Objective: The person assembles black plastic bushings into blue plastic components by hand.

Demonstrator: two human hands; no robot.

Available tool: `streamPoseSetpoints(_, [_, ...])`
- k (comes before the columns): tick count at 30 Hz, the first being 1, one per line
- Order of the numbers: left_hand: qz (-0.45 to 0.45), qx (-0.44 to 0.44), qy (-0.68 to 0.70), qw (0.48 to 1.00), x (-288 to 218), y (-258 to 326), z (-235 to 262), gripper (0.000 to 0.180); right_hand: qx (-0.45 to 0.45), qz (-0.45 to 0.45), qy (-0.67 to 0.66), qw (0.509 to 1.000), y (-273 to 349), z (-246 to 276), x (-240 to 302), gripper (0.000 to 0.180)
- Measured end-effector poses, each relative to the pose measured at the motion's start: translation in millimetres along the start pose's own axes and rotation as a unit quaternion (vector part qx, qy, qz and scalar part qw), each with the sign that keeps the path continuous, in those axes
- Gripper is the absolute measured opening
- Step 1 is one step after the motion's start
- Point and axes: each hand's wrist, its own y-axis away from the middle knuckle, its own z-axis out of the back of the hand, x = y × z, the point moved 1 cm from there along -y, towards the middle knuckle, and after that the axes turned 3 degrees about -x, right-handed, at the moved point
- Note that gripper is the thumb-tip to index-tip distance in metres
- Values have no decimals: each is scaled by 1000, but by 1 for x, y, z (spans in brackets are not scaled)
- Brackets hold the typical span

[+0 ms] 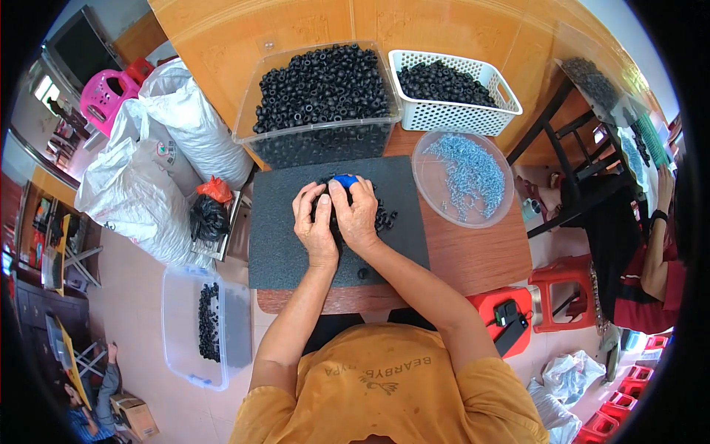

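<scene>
My left hand [316, 229] and my right hand [356, 214] are close together over a dark grey mat [281, 259] on a wooden table. Their fingers are curled inward, and the thumbs lie side by side. Small black plastic parts show between and beneath them, but what each hand grips is mostly hidden. At the fingertips of my right hand sits a blue piece [345, 180]; its kind is unclear. Loose black parts [384, 218] lie on the mat just right of my hands, and a single black part [362, 273] lies nearer to me.
Behind the mat stand a clear bin of black rings [322, 144] and a white basket [458, 117]. A round clear tray [425, 200] holds small light-blue pieces. White sacks [140, 200] and a clear tub [185, 333] stand left. Another person's arm [657, 244] is at right, near red stools [562, 288].
</scene>
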Motion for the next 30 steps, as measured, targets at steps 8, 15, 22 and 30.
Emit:
streamPoseSetpoints(8, [-41, 33, -51, 997, -13, 3, -4, 23, -26, 62, 3, 998, -3, -2, -7, 13])
streamPoseSetpoints(15, [-87, 37, -110, 989, -6, 5, -2, 23, -25, 2, -29, 999, -4, 0, -10, 17])
streamPoseSetpoints(22, [-121, 35, -157, 980, -9, 8, -1, 25, -31, -5, -20, 999, -4, 6, 1, 12])
streamPoseSetpoints(30, [-245, 42, -321, 914, -34, 1, 18, 42, -38, -17, -17, 999, -5, 10, -3, 14])
